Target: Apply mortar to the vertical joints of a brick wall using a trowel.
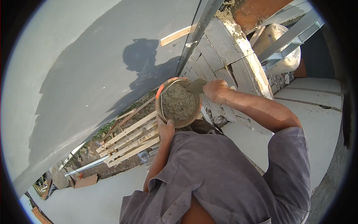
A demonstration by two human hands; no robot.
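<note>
In front of my chest is a round bucket (159, 107) with an orange-marked rim, a wire handle lying across its mouth. Wet grey mortar (179, 102) fills much of it. My left hand (166, 128) is closed on the near left side of the rim. At the far right of the bucket, my right hand (216, 90) grips a trowel (197, 86). The blade, coated with mortar, reaches over the rim at the mortar's edge. My right fingers wrap the handle and hide most of it.
A grey plastered wall (93, 67) rises on the left, partly darker. A metal profile (201, 30) borders a block wall (220, 44) at right. Below lie wooden slats (130, 138) and a pipe (89, 164). A metal ladder-like frame (291, 41) and a wrapped bundle (278, 44) stand far right.
</note>
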